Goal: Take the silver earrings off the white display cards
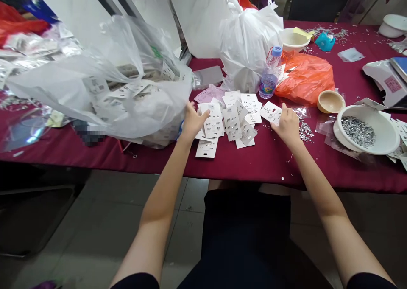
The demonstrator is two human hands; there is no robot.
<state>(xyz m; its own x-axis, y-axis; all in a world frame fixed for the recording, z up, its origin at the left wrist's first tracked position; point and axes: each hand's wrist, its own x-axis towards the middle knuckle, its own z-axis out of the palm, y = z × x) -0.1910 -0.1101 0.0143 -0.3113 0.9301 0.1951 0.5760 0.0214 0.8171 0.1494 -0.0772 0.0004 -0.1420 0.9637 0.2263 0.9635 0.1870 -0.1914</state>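
My right hand (288, 125) pinches the edge of a white earring card (271, 113) with small metal pieces on it, just above the cloth. My left hand (193, 121) is open, its thumb and forefinger apart, beside the left edge of the card pile; its other fingers are partly hidden. Under and beside that thumb lies an earring card (211, 120) with rows of small studs. More cards overlap between my hands, among them a tilted card (232, 122). Close to my left hand bulges a large translucent plastic bag (149, 113) filled with similar cards.
A water bottle (270, 74) stands behind the cards, next to a tied white bag (249, 38) and an orange bag (307, 79). Rightward are a small tan bowl (330, 102), a white bowl (389, 138) of metal bits, and loose metal pieces (305, 132) on the cloth.
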